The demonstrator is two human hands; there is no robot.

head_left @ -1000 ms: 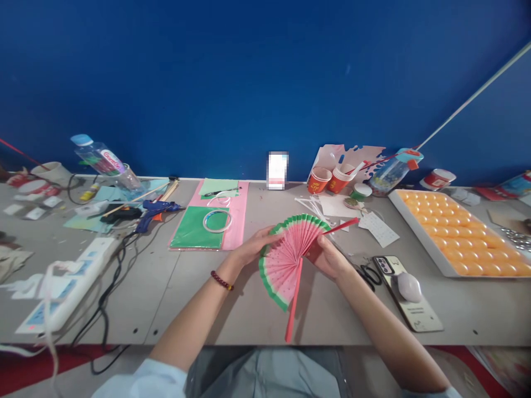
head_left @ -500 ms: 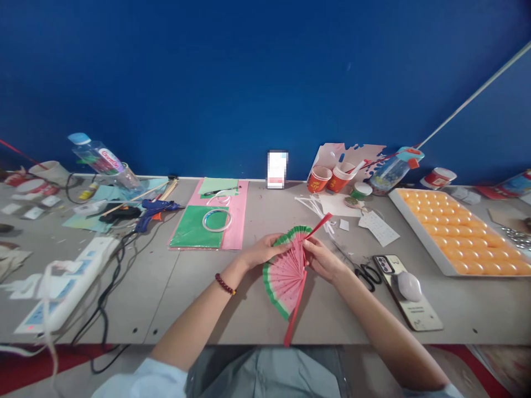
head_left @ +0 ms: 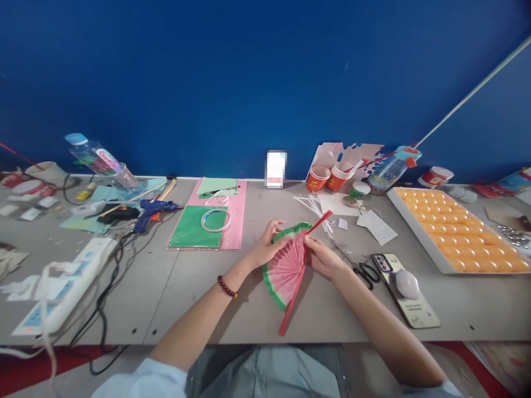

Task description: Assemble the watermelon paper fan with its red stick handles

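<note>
**Folding fan point(head_left: 284, 268) half gathered between two hands, left fingers lifted at its rim**

The pink, green-edged fan is in front of the person, over the near part of the grey table point(head_left: 186, 276), with a hand at either side. A second ago it was spread much wider; the upper red stick point(head_left: 319, 223) has swung in leftward, and the pleats beside it are bunched closely together. That narrowing had mostly happened by half a second ago.

The right hand point(head_left: 323, 258) pinches the fan between thumb and fingers, near the lower part of the upper red stick, much as it did half a second ago. A second ago it was farther right, partly behind the pleats.

The left hand point(head_left: 265, 249) has changed more recently: its fingers, which lay closer over the green rim, are now raised and curled at the upper left edge, while the thumb lies across the pink face. Whether it presses the paper firmly, I cannot tell.

The lower red stick point(head_left: 290, 309) slants down toward the person, its end slightly left of its earlier place.

To the right, the scissors point(head_left: 367, 275) lie beside the phone point(head_left: 421, 316); their black handles show more fully than a second ago, when the right arm partly covered them.
</note>
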